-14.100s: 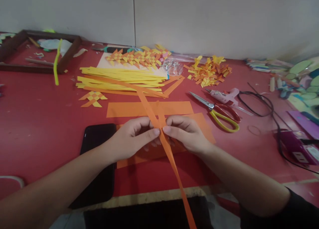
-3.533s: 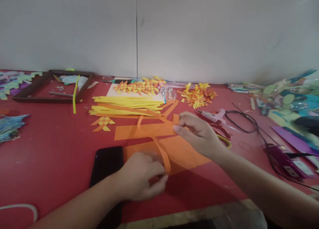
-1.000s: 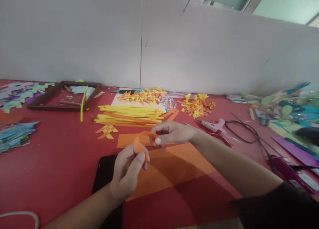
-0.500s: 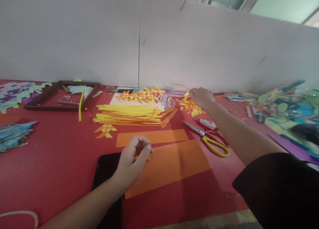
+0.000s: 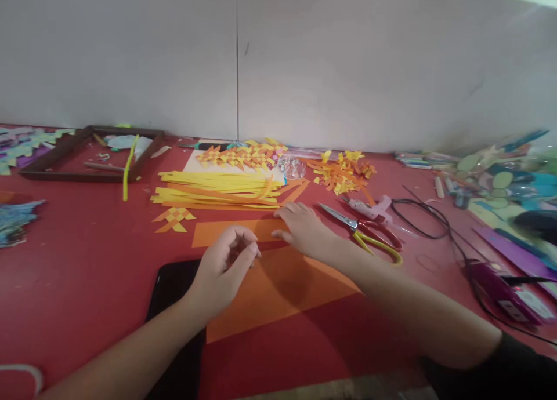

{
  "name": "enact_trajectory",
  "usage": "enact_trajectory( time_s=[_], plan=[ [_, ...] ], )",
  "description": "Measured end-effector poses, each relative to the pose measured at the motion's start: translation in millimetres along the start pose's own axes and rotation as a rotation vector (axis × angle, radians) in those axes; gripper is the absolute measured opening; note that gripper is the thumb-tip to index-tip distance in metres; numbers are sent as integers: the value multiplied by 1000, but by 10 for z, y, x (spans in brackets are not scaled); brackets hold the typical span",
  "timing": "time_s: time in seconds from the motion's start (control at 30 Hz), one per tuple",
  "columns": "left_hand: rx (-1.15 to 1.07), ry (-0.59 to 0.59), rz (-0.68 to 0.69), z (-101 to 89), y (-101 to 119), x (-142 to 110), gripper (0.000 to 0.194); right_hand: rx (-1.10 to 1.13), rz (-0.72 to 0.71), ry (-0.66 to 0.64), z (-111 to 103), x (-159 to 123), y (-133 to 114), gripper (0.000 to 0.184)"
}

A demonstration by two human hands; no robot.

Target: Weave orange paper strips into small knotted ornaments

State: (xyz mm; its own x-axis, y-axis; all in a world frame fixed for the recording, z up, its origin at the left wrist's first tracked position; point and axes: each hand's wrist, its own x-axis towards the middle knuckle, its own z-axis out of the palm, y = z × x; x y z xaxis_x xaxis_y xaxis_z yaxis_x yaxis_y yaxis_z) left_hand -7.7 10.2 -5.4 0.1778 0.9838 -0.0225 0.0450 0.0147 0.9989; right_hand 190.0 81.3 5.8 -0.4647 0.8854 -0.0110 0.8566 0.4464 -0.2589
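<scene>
My left hand (image 5: 226,264) hovers over the left part of a large orange paper sheet (image 5: 278,295), its fingers curled and the thumb tip against the index finger. Whatever it holds, if anything, is hidden. My right hand (image 5: 304,231) reaches over the right end of a narrower orange paper piece (image 5: 221,233), fingers stretched out and holding nothing visible. Beyond the hands lie yellow paper strips (image 5: 217,182), with a few orange strips (image 5: 298,189) among them. A small woven orange-yellow paper piece (image 5: 174,218) rests left of them. Scissors (image 5: 368,232) lie right of my right hand.
A black phone (image 5: 174,284) lies under my left forearm. Behind are woven paper pieces (image 5: 239,155), a scrap pile (image 5: 343,171) and a wooden frame (image 5: 78,177). At right are a pink glue gun (image 5: 369,208), its black cord (image 5: 429,235) and a magenta device (image 5: 507,295).
An orange strip curled between both hands a second ago. My right hand carried it to the scrap pile, where an orange strip now lies, and came back without it. My left hand stayed near the sheet.
</scene>
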Motion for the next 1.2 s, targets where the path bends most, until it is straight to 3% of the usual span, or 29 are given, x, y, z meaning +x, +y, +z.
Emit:
enact_trajectory(
  time_s=[0.17,0.3,0.4,0.47,0.57,0.63,0.7,0.87,0.97,1.07,1.2],
  plan=[
    [-118,39,-79,7,5,68,8,109,32,75,91,17,111,14],
    [-268,239,-59,-7,-23,123,15,306,3,120,-11,-36,179,8],
    [-170,332,-13,-20,-31,117,20,384,-26,166,-85,-92,187,3],
    [16,224,6,-19,-22,86,18,340,-45,116,-87,-112,186,14],
    [287,-124,30,-4,2,27,18,224,-44,11,-32,-114,182,29],
    [373,-308,49,5,16,0,19,202,-38,-16,7,-109,181,24],
    [415,-387,62,8,21,-10,19,223,-33,-27,25,-108,177,17],
    [501,-409,85,5,22,-3,23,274,-19,-54,15,-109,150,25],
    [550,-441,155,10,22,-12,23,209,-46,-67,21,-91,124,11],
    [536,-420,189,22,13,-21,22,218,-69,3,-11,-83,102,8],
    [309,-267,-25,24,-15,15,35,410,-31,79,-262,-192,77,15]
  ],
)
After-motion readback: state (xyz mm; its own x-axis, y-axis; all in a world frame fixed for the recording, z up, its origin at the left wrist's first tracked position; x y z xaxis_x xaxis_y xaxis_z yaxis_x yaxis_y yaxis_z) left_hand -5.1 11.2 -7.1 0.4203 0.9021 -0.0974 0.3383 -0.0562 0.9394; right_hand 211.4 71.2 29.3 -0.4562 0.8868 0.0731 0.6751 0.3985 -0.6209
